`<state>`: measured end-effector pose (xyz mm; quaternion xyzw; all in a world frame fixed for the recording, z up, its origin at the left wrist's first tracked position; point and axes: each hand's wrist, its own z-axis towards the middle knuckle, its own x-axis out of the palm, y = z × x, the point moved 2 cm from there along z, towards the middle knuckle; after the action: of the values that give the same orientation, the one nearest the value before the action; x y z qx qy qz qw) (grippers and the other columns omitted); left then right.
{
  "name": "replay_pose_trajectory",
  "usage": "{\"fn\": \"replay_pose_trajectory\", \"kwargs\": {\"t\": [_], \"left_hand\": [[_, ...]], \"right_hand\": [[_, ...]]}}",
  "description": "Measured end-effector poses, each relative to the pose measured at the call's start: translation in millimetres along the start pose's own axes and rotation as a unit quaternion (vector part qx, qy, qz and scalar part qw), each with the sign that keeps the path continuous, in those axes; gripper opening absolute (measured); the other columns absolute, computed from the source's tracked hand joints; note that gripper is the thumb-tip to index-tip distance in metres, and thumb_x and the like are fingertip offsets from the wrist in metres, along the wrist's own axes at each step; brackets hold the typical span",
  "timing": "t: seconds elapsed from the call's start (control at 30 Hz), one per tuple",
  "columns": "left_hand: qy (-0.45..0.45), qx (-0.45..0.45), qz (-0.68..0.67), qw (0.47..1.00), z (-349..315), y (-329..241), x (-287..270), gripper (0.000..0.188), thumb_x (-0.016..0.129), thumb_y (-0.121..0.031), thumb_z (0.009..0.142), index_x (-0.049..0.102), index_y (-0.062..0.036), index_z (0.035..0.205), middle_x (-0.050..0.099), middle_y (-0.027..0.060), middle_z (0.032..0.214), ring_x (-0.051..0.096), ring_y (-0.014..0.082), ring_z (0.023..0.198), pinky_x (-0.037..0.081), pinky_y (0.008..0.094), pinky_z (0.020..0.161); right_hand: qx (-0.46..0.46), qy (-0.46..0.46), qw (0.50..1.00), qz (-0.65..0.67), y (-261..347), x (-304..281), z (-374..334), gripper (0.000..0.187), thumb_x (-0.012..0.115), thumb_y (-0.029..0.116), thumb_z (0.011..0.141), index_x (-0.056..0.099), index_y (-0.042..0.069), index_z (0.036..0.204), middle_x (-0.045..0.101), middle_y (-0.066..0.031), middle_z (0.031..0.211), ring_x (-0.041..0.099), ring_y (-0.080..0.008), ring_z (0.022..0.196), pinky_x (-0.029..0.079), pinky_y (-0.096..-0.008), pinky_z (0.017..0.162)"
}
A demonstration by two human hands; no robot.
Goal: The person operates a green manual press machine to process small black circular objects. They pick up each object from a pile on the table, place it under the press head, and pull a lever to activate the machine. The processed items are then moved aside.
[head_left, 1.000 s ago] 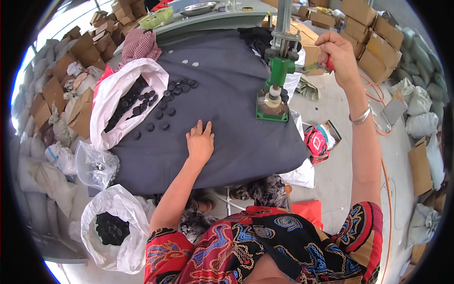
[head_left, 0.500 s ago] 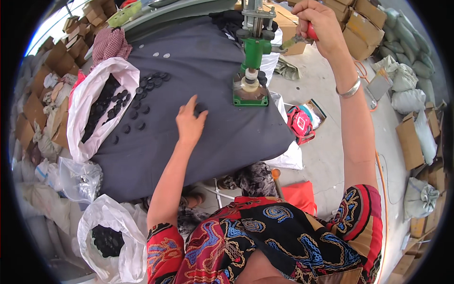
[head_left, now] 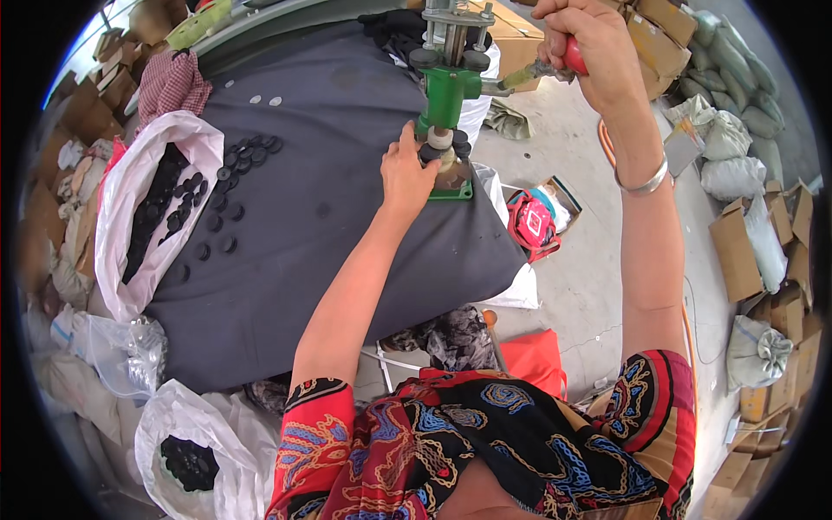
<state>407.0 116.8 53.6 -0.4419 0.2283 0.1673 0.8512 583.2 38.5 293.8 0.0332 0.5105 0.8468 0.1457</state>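
My right hand (head_left: 600,65), raised at the upper right, is closed around the red ball knob (head_left: 574,55) of a lever. That lever joins a green hand press (head_left: 446,97) standing at the far right of the dark-covered table (head_left: 321,260). At the press base, my left hand (head_left: 406,176) pinches a black round disc (head_left: 429,153) between thumb and fingers, under the pale ram tip. Other black discs (head_left: 462,145) are stacked just right of the ram. Loose black discs (head_left: 228,208) lie scattered across the table's left side, by a white sack (head_left: 108,251) with more inside.
Beside my left elbow, an open white bag (head_left: 234,464) holds black pieces. A clear plastic bag (head_left: 130,355) hangs at the table's left edge. Right of the table are a red bag (head_left: 531,221) and an orange hose (head_left: 605,143) on the floor. Cardboard boxes (head_left: 737,247) line the right.
My left hand has moved from mid-table to the press base with a black disc. The right hand stays on the red knob. The whole view has shifted slightly.
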Motion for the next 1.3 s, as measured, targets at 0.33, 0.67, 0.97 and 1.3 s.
{"fn": "replay_pose_trajectory", "kwargs": {"t": [0.33, 0.67, 0.97, 1.3], "left_hand": [[-0.009, -0.018, -0.036, 0.999, 10.4, 5.9, 19.4, 0.079, 0.077, -0.013, 0.069, 0.037, 0.0033, 0.135, 0.066, 0.0189, 0.108, 0.060, 0.0344, 0.104, 0.046, 0.0414, 0.091], [-0.018, -0.013, -0.070, 0.997, 3.7, 10.6, 10.3, 0.077, 0.075, -0.013, 0.071, 0.036, 0.0049, 0.135, 0.063, 0.0176, 0.114, 0.058, 0.0350, 0.105, 0.044, 0.0439, 0.091], [-0.150, 0.049, 0.194, 0.968, -52.0, 61.8, -139.2, 0.045, 0.067, -0.009, 0.072, 0.057, -0.0041, 0.116, 0.060, 0.0127, 0.117, 0.056, 0.0335, 0.101, 0.044, 0.0439, 0.086], [-0.055, -0.146, 0.507, 0.848, -106.2, 168.5, -221.4, 0.044, 0.063, -0.011, 0.078, 0.056, 0.0004, 0.120, 0.055, 0.0220, 0.125, 0.055, 0.0347, 0.107, 0.043, 0.0453, 0.089]], "right_hand": [[0.005, -0.010, 1.000, -0.026, 1.7, 3.1, -16.0, 0.010, 0.049, 0.001, 0.077, 0.058, 0.001, 0.078, 0.053, -0.0067, 0.050, 0.048, -0.0122, 0.038, 0.035, -0.0233, 0.035], [-0.117, -0.028, 0.979, -0.168, -49.1, 22.3, -118.0, 0.010, 0.050, 0.001, 0.076, 0.059, 0.000, 0.081, 0.057, -0.0057, 0.063, 0.051, -0.0108, 0.049, 0.041, -0.0257, 0.047], [-0.206, 0.010, 0.964, -0.166, -96.8, 18.8, -146.8, 0.011, 0.052, -0.006, 0.077, 0.059, 0.001, 0.081, 0.056, -0.0050, 0.065, 0.052, -0.0107, 0.053, 0.040, -0.0247, 0.050], [-0.070, 0.041, 0.994, -0.077, -47.5, 10.8, -89.7, 0.010, 0.050, 0.004, 0.084, 0.059, -0.001, 0.087, 0.052, 0.0001, 0.062, 0.046, -0.0058, 0.053, 0.036, -0.0215, 0.048]]}}
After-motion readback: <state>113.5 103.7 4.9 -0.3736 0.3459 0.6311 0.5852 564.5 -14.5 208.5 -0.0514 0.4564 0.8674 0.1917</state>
